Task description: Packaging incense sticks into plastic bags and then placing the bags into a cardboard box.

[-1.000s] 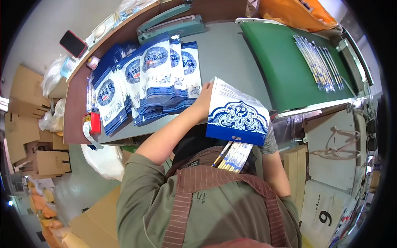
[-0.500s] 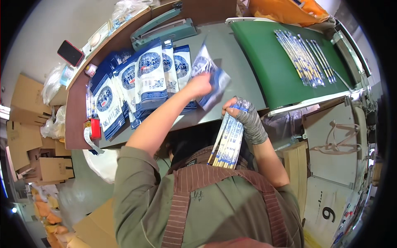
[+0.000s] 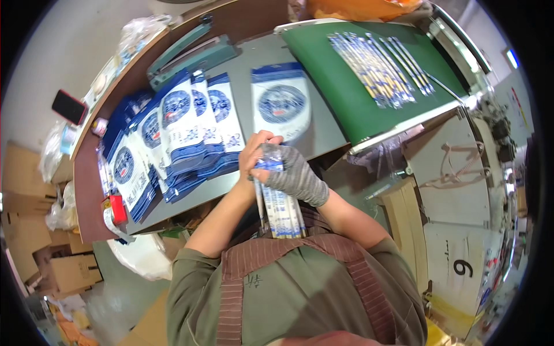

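My right hand [image 3: 300, 176], in a grey fingerless glove, is closed round a bundle of wrapped chopsticks [image 3: 283, 213]. Their blue-and-white wrappers hang down toward my apron, and clear film shows at the upper end. My left hand [image 3: 249, 158] is bare and presses close against the right one. Its curled fingers meet the near end of a blue-and-white printed plastic bag [image 3: 281, 104] lying on the grey tabletop, and appear to grip it. The exact hold is partly hidden where both hands overlap.
Stacked printed bags [image 3: 179, 121] fill the table's left side, before a teal long-armed stapler [image 3: 190, 60]. More wrapped chopsticks [image 3: 375, 72] lie on a green belt [image 3: 323, 75] at right. A red tape dispenser [image 3: 117, 209] sits at the left edge, near a phone [image 3: 69, 106].
My left hand has come down and in to meet the right. The bag, tilted and blurred before, now lies flat beyond the hands. The chopstick bundle has shifted left with my right hand.
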Demonstrator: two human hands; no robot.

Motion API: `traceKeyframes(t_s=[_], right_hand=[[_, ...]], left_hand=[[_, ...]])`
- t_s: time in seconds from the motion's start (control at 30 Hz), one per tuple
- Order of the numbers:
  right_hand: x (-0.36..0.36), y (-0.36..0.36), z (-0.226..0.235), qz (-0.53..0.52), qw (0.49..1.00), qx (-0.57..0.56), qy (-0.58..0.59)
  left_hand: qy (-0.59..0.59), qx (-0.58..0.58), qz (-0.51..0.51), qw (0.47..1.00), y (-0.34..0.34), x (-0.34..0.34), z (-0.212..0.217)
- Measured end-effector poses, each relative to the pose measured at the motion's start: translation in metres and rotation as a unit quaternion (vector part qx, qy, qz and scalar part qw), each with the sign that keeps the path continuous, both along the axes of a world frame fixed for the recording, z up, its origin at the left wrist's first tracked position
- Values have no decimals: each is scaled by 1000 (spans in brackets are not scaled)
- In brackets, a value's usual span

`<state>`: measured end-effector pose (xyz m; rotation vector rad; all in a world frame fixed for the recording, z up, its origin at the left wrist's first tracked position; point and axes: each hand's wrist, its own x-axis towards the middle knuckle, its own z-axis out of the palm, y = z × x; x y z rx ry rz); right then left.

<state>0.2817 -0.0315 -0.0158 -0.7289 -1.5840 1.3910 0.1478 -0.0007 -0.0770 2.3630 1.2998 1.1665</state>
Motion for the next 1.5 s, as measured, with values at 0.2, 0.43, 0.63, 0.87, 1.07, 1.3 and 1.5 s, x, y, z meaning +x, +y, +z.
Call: traceKeyframes(t_s=[0.2,0.43,0.63,0.87,1.07,1.3,1.5], right_hand=[[1,5,-20,-24,999,-22,12],[19,24,-85,-85,990,-38,-107],[8,27,-92,-184,701,500,-474],[31,-55,-82,-117,972,-146,-144],[55,-113,-14,53,887,-197,-414],[14,-30,-71,-255,859,42,-443],[-5,43,-62,-310,803,80,-503]], left_hand=[[-275,-391,-95,873,-22,-14,7],[-347,-339,98,869,-11,-2,-22],[-181,8,124,976,-33,17,-2],[-102,-17,-100,990,-85,5,24],[-166,-131,-153,965,-133,-55,-22],[-61,-78,83,992,-107,-3,-25],[-237,-80,164,954,-37,-11,-24]])
